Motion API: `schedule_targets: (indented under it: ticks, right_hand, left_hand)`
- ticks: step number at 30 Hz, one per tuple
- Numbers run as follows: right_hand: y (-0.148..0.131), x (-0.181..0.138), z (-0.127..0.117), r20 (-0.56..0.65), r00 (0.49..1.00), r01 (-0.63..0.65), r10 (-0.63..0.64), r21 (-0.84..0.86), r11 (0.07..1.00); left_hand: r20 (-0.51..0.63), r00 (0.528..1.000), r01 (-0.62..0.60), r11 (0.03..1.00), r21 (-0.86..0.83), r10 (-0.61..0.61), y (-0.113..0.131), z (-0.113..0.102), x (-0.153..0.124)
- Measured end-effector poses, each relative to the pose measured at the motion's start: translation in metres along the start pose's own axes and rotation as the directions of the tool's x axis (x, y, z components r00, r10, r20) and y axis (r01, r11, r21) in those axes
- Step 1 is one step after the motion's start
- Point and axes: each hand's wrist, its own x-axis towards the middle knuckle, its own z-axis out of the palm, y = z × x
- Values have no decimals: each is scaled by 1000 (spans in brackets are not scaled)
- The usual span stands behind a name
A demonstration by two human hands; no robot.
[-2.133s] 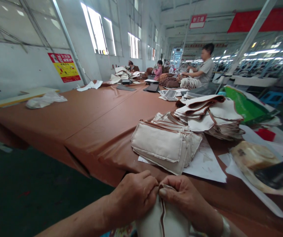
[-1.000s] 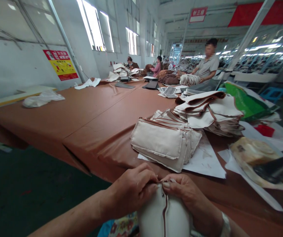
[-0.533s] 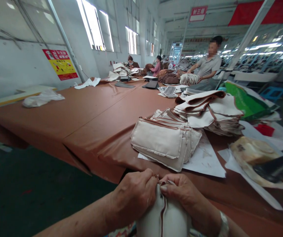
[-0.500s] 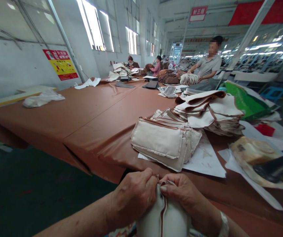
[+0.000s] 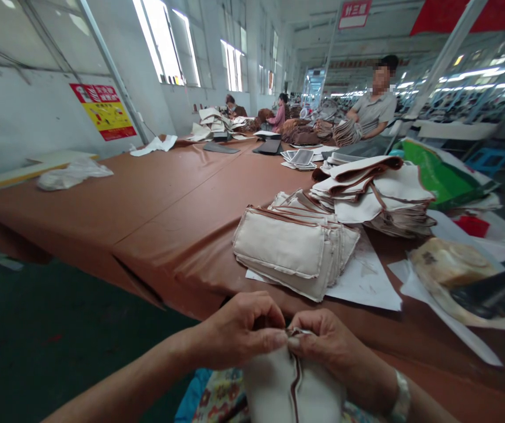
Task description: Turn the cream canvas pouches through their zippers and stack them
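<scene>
A cream sewn fabric piece [image 5: 274, 388] with a brown-edged seam down its middle hangs below my hands, over a flowered cloth on my lap. My left hand [image 5: 247, 329] pinches the piece's upper end at the seam, thumb pressed against the fingers. Closed on the same end, my right hand [image 5: 323, 341] grips the edge just to the right, thumb on top. The two hands almost touch. The exact bit between the fingertips is too small to make out. A stack of similar cream pieces [image 5: 278, 244] lies on the table just beyond.
The brown-covered table [image 5: 168, 205] stretches ahead. Folded cream pieces [image 5: 358, 200] are piled further right, near a green bag [image 5: 437, 176]. A yellowish container [image 5: 455, 264] and a black object [image 5: 485, 294] lie at right. A person [image 5: 373, 106] holding fabric stands across the table.
My left hand has shifted from a tight fist into a flatter pinch with its wrist raised. The right hand keeps its hold. Across the table, the person's bundle has turned.
</scene>
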Motion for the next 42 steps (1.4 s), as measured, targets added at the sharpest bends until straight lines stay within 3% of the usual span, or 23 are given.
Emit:
schedule_targets:
  ticks: [6, 10, 11, 13, 15, 16, 18, 21, 25, 32, 42]
  right_hand:
    - [-2, 6, -2, 42, 999, -5, 6, -29, 1000]
    - [-4, 2, 1, 90, 987, 154, -133, -307, 939]
    - [-3, 0, 4, 85, 976, 218, -201, -420, 881]
    - [1, -4, 8, 94, 931, 327, -352, -640, 695]
    - [6, -6, 9, 128, 891, 370, -437, -763, 531]
    - [8, -6, 8, 120, 891, 360, -437, -774, 521]
    - [10, -4, 4, 49, 930, 290, -363, -703, 649]
    - [8, -1, -4, -29, 976, 174, -214, -481, 860]
    - [4, 1, -8, -19, 990, 127, -139, -295, 947]
    - [3, -5, -12, -17, 975, 208, -220, -256, 944]
    - [4, -8, -20, -8, 931, 313, -365, -496, 810]
  left_hand:
    - [-22, 985, -162, 964, 212, 171, 0, 12, -2]
    - [-103, 985, -105, 952, 287, 140, 6, 24, 0]
    - [-134, 988, -47, 973, 226, 79, 7, 27, 2]
    - [-146, 975, 155, 982, -105, -169, 4, 33, 6]
    - [-27, 917, 339, 816, -469, -397, -1, 38, 10]
    - [43, 893, 387, 715, -581, -449, -5, 40, 12]
    - [101, 877, 407, 618, -673, -469, -12, 41, 12]
    - [143, 891, 394, 578, -714, -430, -16, 36, 9]
    - [189, 911, 381, 573, -726, -366, -11, 24, 3]
    - [56, 916, 347, 715, -606, -398, -5, 26, 5]
    - [52, 913, 363, 747, -557, -405, -6, 27, 6]
